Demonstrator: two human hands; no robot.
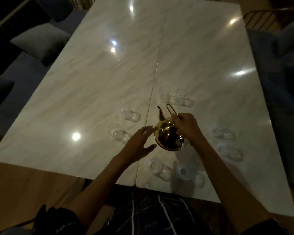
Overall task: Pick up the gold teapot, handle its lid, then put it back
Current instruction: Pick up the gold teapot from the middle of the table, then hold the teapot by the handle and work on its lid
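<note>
From the head camera, the gold teapot (170, 137) hangs tilted just above the marble tabletop (92, 85), spout pointing away, near the front edge among scattered clear glasses (165, 94). The right hand (187, 126) has its grip wrapped tight around the teapot's wire handle. The left hand (141, 143) hovers beside the pot, fingers spread, holding nothing.

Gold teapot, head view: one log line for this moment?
right hand: gripping gold teapot handle | teapot: tilted, spout away | left hand: open, beside pot | lid: not discernible | clear glasses around on table
</note>
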